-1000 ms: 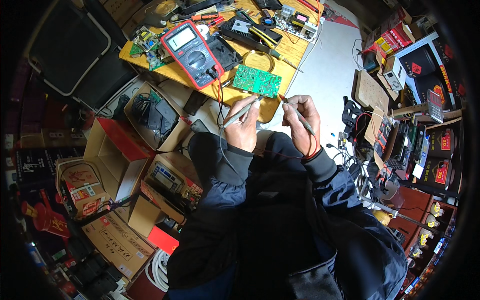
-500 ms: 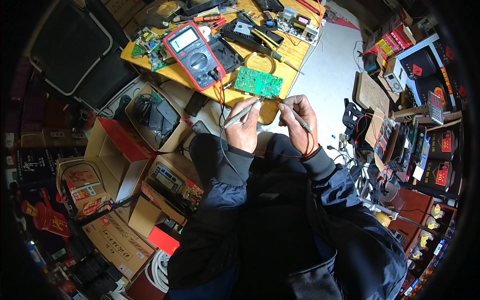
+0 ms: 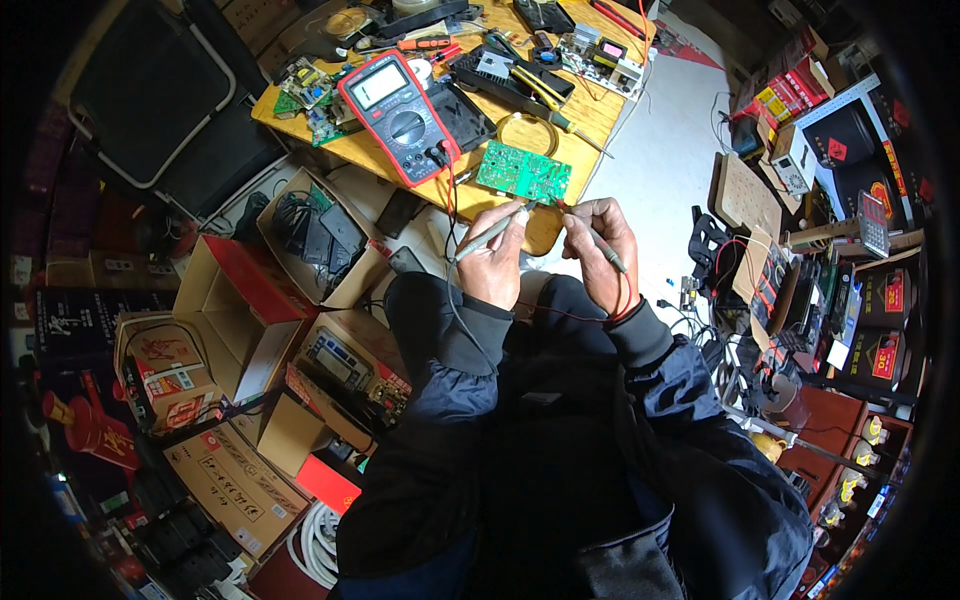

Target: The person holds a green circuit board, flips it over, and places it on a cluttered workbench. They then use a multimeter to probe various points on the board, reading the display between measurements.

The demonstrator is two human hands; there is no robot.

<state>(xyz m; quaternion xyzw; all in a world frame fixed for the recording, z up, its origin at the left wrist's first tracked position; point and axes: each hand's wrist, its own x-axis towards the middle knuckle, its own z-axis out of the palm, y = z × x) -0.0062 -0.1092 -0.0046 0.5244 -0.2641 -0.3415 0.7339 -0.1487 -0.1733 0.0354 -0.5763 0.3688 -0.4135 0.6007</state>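
On my screen I see a dark jacket (image 3: 540, 460); its glossy navy sleeves (image 3: 685, 390) end in dark grey cuffs (image 3: 642, 335), with black trousers (image 3: 425, 305) beyond the jacket.

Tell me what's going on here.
A person is holding two meter probes at a circuit board. The left hand grips one grey probe, and the right hand grips another grey probe. Both point toward the near edge of the green circuit board; whether the tips touch it is too small to tell. A red-framed multimeter lies beside the board on the wooden table.
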